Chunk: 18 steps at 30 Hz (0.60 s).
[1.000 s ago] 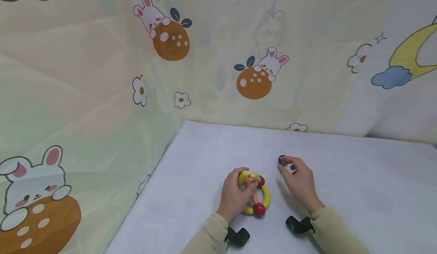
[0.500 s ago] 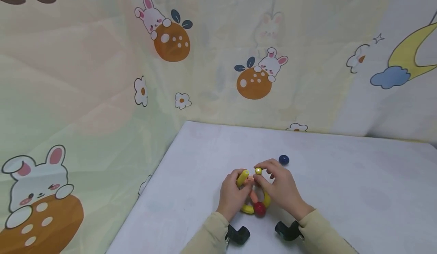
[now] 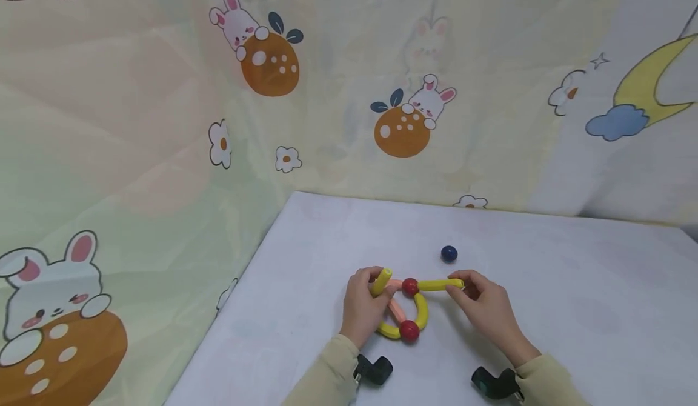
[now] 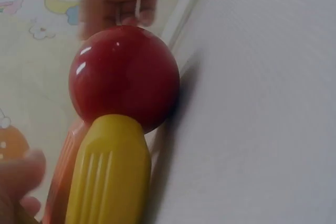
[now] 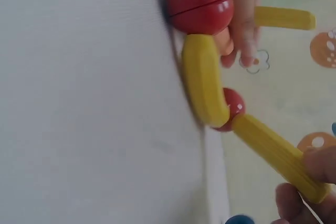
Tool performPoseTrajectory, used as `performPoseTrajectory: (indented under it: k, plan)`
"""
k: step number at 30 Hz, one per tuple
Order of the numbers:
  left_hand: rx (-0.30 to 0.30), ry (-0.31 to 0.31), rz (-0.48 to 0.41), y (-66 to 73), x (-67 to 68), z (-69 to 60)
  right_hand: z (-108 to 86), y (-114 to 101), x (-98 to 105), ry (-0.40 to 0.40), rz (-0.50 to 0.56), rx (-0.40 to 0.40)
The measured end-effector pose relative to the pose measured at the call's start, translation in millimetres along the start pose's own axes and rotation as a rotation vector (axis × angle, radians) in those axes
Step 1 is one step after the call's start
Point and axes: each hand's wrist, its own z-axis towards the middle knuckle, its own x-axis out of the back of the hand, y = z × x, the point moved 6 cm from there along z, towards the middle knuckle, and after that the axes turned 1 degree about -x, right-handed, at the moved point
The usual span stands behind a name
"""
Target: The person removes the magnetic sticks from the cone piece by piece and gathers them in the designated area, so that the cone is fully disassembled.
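A stick-and-ball building toy lies on the white table, made of curved yellow sticks (image 3: 422, 311), an orange stick (image 3: 397, 311) and red balls (image 3: 409, 331). My left hand (image 3: 360, 309) grips its left side, where a yellow stick (image 3: 383, 280) points up; the fingers hide the join below it. With thumb and fingers, my right hand (image 3: 491, 312) pinches the far end of a straight yellow stick (image 3: 436, 285). That stick's other end meets the upper red ball (image 3: 410, 286). The left wrist view shows a red ball (image 4: 123, 77) close up, touching a yellow stick (image 4: 110, 171).
A dark blue ball (image 3: 449, 254) sits alone on the white table (image 3: 600, 297), beyond my right hand. Behind the table hangs a cloth backdrop (image 3: 338, 91) printed with rabbits and flowers. A black wrist device (image 3: 374, 370) is on my left wrist, another (image 3: 495, 383) on my right.
My right hand let go of the blue ball, came to the toy and pinched a yellow stick. That stick now swings out to the right, lying flatter. The left hand has hardly moved.
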Motion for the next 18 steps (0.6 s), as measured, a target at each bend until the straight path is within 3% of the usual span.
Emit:
performPoseTrajectory:
  k: [3, 5, 7, 10, 12, 13, 15, 18]
  plan:
    - [-0.05, 0.004, -0.015, 8.2, 1.1, -2.5, -6.4, 12.8, -1.7, -0.057, 0.012, -0.09]
    - [-0.146, 0.029, -0.009, 20.4, 4.1, -6.2, -10.0, 17.2, -2.7, -0.072, 0.019, -0.118]
    - [-0.313, 0.085, 0.013, 38.1, 8.7, -12.5, -12.2, 19.2, -4.0, -0.072, 0.026, -0.128]
    - [-0.617, 0.172, 0.062, 66.2, 13.7, -27.1, -14.6, 19.5, -6.2, -0.058, 0.043, -0.117]
    - [-0.775, 0.158, 0.082, 79.1, 10.8, -36.7, -16.3, 19.0, -7.9, -0.053, 0.059, -0.097]
    - [-0.818, 0.118, 0.083, 82.8, 7.7, -39.9, -17.1, 18.7, -9.0, -0.052, 0.07, -0.084]
    - [-0.836, 0.012, 0.086, 85.6, 0.1, -42.5, -19.3, 17.5, -11.5, -0.06, 0.092, -0.06]
    - [-0.747, -0.105, 0.169, 78.3, -10.4, -39.8, -23.2, 15.4, -16.5, -0.088, 0.111, -0.041]
